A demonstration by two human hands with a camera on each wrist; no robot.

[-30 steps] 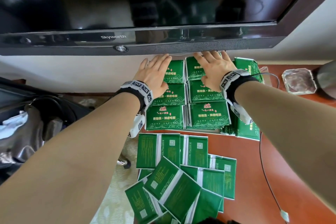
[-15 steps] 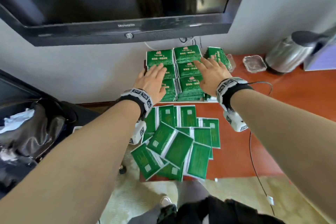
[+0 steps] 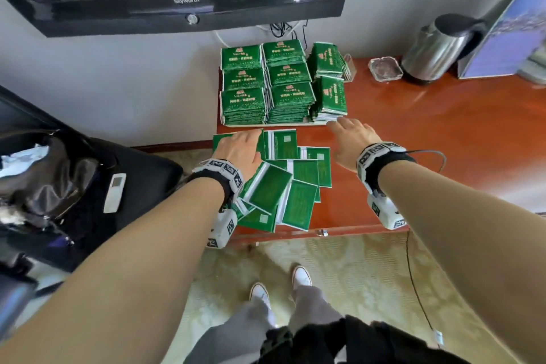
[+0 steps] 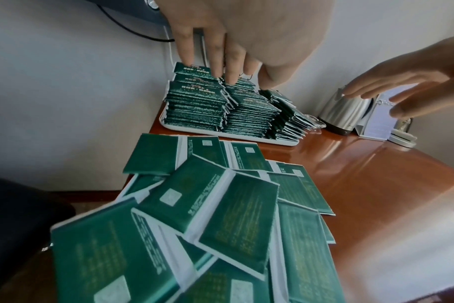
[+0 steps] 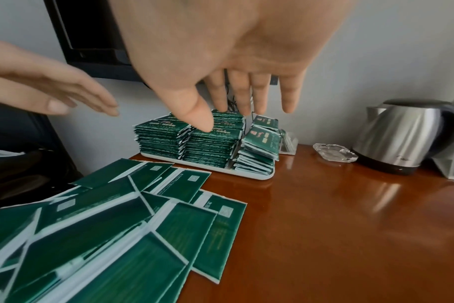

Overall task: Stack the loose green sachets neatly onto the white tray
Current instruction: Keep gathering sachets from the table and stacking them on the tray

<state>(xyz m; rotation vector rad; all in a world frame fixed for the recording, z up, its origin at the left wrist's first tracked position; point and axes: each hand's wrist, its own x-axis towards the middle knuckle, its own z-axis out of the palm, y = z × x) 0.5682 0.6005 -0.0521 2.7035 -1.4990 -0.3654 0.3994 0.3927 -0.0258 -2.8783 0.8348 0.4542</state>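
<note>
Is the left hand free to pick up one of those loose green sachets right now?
Probably yes. The left hand is open, holds nothing, and hangs right over the loose sachets, which lie uncovered on the table.

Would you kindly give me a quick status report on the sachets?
Left hand open over loose sachets. Right hand open, empty, near white tray. Tray stacks full; right-hand stack leaning. Nothing blocking.
</note>
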